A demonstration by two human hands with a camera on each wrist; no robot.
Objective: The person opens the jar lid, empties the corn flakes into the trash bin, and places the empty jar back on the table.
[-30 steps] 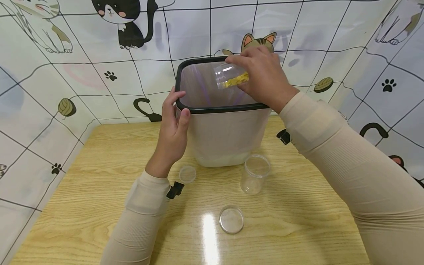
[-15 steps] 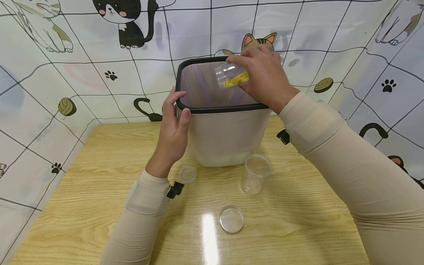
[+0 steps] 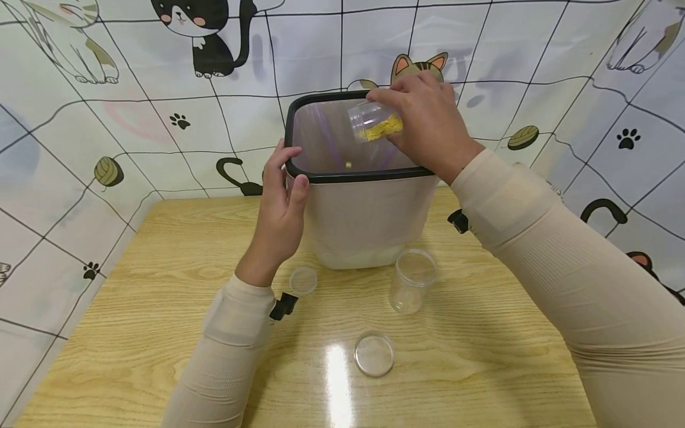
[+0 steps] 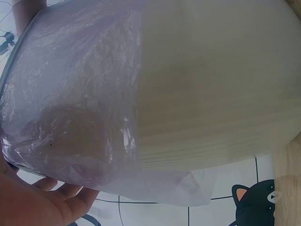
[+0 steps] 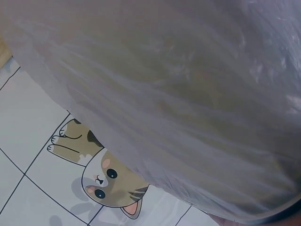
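A whitish trash bin (image 3: 369,223) with a black rim and a thin translucent liner (image 4: 80,84) stands on the table. My left hand (image 3: 280,217) holds its left side at the rim, thumb in front and a finger over the edge. Above the bin's opening, my right hand (image 3: 430,125) grips a small clear jar (image 3: 360,113), tipped sideways with its mouth toward the left. Small yellow pieces (image 3: 384,127) lie along the jar's lower side. One pale yellow bit (image 3: 348,164) shows inside the bin, below the jar's mouth. In the right wrist view the liner (image 5: 164,103) fills most of the picture.
A larger clear jar (image 3: 411,285), without a lid, stands right in front of the bin. A clear round lid (image 3: 374,354) lies nearer on the wooden table (image 3: 471,356). Another small lid (image 3: 303,281) is beside my left wrist. A cat-patterned sheet (image 3: 310,53) hangs behind.
The yellow pieces have shifted and heaped up inside the tilted jar. A single yellow bit now shows in the bin below it. Both hands have stayed almost in place.
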